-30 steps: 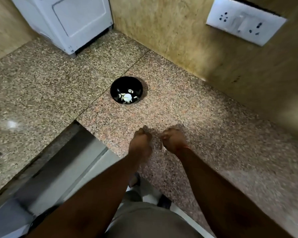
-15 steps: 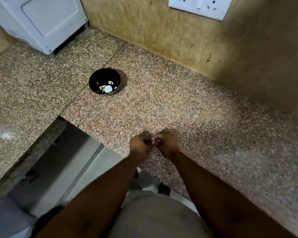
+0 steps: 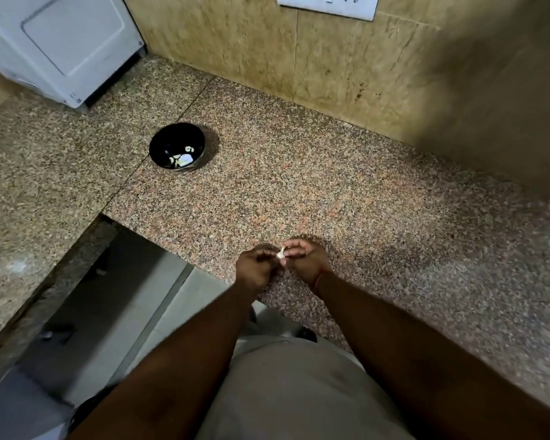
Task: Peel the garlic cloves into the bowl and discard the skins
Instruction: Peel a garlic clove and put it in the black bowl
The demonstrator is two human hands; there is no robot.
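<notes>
Speckled pink-brown granite countertop (image 3: 346, 192) runs along a tan tiled wall (image 3: 346, 65), with a white appliance (image 3: 54, 42) at the far left corner and a white switch plate (image 3: 327, 4) on the wall above. A small round black bowl (image 3: 159, 144) sits on the counter well beyond the hands, holding a few pale peeled garlic pieces (image 3: 185, 158) at its bottom. Near the counter's front edge, the left hand (image 3: 256, 269) and the right hand (image 3: 305, 260) meet, fingers curled, both pinching one small whitish garlic clove (image 3: 280, 254) between them above the granite
</notes>
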